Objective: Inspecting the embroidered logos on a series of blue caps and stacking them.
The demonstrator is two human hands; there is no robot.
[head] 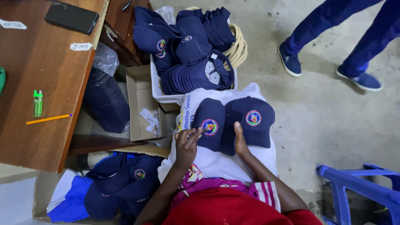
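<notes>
Working on two navy caps (233, 123) lying on the white cloth (221, 162) across the lap, the person is pinching at one emblem with the left hand (186, 143) while the right hand (240, 139) is pressing open-fingered, many caps (189, 50) waiting in the basket (166, 98).

bare floor (325, 121) right seems free; cap basket (164, 96) blocks ahead, desk (50, 137) left
</notes>
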